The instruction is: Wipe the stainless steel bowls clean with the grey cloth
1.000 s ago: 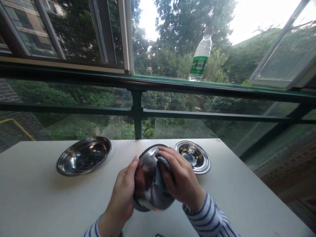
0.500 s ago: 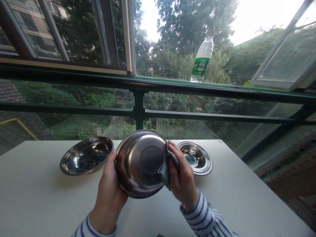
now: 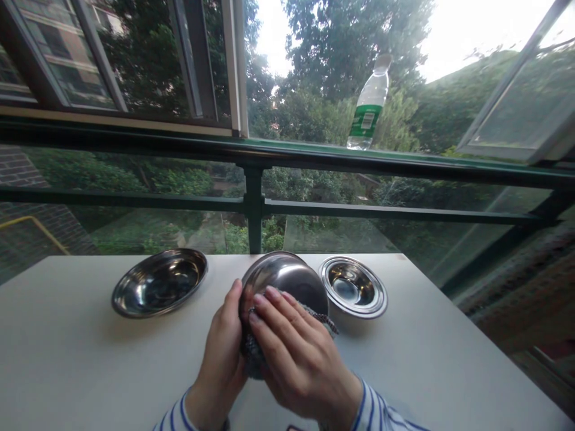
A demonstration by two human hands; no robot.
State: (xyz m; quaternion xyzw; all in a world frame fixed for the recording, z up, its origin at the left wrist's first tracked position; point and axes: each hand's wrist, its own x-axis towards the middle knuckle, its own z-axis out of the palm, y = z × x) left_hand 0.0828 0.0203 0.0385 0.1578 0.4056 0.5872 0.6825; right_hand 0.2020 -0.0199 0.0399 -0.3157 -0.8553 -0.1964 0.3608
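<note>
A shiny steel bowl [image 3: 296,272] is held over the table with its rounded outside toward me. My left hand [image 3: 218,353] grips its left side, the thumb lying along the edge. My right hand [image 3: 302,353] presses a grey checked cloth [image 3: 254,354] against the bowl's lower outside. The right fingers lie long and close together across the cloth, hiding much of it and of the bowl's lower part. The bowl's inside faces away, out of sight.
On the white table [image 3: 81,365], a wide steel bowl [image 3: 148,290] stands left and a smaller wide-rimmed steel bowl [image 3: 378,299] right. Beyond the far edge runs a green railing [image 3: 309,157], with a plastic bottle [image 3: 366,120] upright on its ledge.
My right hand and the cloth have swept from the bowl's right edge to its lower left. The bowl has shifted right and tipped, and my left hand has moved right with it.
</note>
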